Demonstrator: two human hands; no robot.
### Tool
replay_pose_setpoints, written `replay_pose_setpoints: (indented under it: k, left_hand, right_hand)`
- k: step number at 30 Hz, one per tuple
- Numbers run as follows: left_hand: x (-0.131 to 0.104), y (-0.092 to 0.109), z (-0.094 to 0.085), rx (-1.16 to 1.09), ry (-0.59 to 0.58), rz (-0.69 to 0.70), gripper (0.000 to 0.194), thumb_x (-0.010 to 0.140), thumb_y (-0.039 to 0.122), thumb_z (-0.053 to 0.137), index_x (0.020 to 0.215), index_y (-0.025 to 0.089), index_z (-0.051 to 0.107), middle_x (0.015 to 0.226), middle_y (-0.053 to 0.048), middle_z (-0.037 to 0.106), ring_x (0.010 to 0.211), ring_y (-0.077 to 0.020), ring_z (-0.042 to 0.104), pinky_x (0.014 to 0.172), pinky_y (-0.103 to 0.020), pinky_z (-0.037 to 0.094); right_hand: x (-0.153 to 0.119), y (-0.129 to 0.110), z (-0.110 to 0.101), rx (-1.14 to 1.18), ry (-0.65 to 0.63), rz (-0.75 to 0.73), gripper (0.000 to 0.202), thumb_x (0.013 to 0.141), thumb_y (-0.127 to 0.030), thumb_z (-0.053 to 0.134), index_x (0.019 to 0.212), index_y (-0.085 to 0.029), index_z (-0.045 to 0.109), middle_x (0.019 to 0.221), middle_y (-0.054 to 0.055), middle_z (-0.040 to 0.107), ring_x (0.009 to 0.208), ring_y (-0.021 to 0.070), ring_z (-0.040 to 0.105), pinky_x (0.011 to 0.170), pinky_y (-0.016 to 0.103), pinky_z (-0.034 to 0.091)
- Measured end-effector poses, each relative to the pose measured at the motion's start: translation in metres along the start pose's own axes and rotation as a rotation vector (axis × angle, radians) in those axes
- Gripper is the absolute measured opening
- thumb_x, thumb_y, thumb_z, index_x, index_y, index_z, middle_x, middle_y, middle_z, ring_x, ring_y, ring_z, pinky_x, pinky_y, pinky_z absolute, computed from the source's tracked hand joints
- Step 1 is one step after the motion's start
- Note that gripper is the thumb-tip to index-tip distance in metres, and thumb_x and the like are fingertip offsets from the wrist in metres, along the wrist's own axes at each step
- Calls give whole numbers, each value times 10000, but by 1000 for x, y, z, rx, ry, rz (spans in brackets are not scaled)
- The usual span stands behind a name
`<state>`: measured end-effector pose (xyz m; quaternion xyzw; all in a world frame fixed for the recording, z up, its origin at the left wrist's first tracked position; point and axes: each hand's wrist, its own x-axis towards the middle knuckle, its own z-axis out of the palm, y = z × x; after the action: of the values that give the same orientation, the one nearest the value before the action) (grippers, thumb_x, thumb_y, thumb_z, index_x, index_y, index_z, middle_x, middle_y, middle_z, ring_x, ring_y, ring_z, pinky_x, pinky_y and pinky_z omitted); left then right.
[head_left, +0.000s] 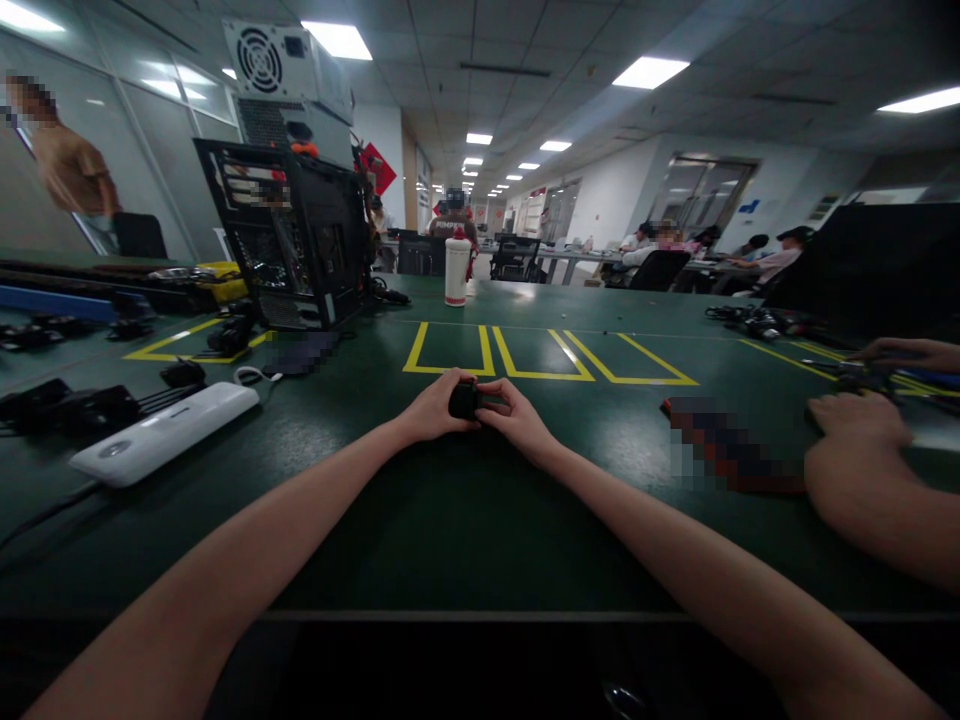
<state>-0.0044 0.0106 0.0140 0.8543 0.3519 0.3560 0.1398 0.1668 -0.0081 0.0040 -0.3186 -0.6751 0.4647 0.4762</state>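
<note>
A small black object (463, 400) is held just above the green table (465, 530), between my two hands. My left hand (437, 405) has its fingers and thumb wrapped round its left side. On its right side, the fingertips of my right hand (514, 415) are pinched at its edge. What the object is cannot be made out, and the fingers hide part of it. Beyond my hands, yellow tape outlines (450, 371) mark the tabletop.
On the left lie a white power strip (169, 435), black cables and an open computer case (300, 235). A white cup (456, 272) stands farther back. At right, a person's hands (862, 420) work near a blurred dark red-edged item (731, 450).
</note>
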Motion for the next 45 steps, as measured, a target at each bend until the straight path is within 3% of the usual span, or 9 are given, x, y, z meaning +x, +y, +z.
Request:
replay_pose_setpoints:
  k: [5, 11, 17, 23, 31, 37, 42, 45]
  left_hand:
    - [0, 0, 0, -16, 12, 12, 590, 553, 333, 697, 1049, 199, 409, 1022, -42, 508, 946, -210, 503, 828, -359, 401]
    - [0, 0, 0, 2, 7, 26, 582, 561, 333, 691, 1053, 205, 407, 1023, -39, 502, 955, -209, 495, 844, -358, 393]
    - [0, 0, 0, 7, 6, 17, 580, 566, 331, 688, 1053, 204, 402, 1024, -41, 497, 944, -210, 497, 828, -359, 399]
    - [0, 0, 0, 3, 6, 4, 597, 554, 332, 699, 1054, 205, 397, 1028, -40, 496, 946, -211, 497, 831, -360, 401]
    - [0, 1, -1, -1, -5, 5, 582, 561, 320, 692, 1055, 209, 405, 1043, -44, 497, 963, -212, 494, 845, -366, 392]
    - [1, -1, 1, -3, 3, 0, 603, 556, 328, 696, 1061, 207, 390, 1037, -37, 495, 959, -208, 494, 843, -360, 392]
    - [1, 0, 1, 4, -3, -11, 605, 550, 329, 698, 1057, 208, 390, 1038, -40, 494, 964, -215, 491, 846, -370, 389]
    - [1, 1, 0, 5, 0, -13, 599, 549, 322, 697, 1054, 209, 395, 1029, -38, 497, 953, -213, 496, 837, -369, 396]
  right_hand:
    - [5, 4, -1, -36, 59, 33, 184, 725, -321, 534, 863, -203, 504, 909, 14, 548, 847, 133, 533, 788, 331, 455]
    - [8, 5, -2, -18, 50, 90, 294, 708, -291, 559, 982, -188, 528, 1011, 53, 561, 894, 160, 550, 831, 366, 429]
    - [1, 0, -2, 44, 3, 23, 331, 649, -216, 621, 963, -197, 518, 1051, 35, 539, 969, 157, 539, 880, 333, 408]
    - [4, 2, 0, 28, 57, 67, 201, 719, -338, 539, 864, -201, 517, 897, 15, 564, 829, 132, 546, 740, 309, 464]
    - [9, 3, -4, 57, 31, 141, 292, 698, -301, 569, 962, -181, 540, 993, 51, 564, 904, 158, 539, 820, 348, 436]
    - [2, -4, -3, 15, 10, 65, 314, 617, -215, 645, 904, -205, 517, 922, 16, 559, 880, 150, 542, 806, 340, 439]
    - [3, -4, 0, 61, 48, 108, 198, 691, -329, 572, 836, -207, 514, 825, -2, 560, 782, 127, 549, 732, 311, 464]
    - [6, -1, 0, 76, 79, 134, 226, 678, -332, 584, 856, -208, 520, 834, 0, 561, 776, 128, 549, 718, 308, 470]
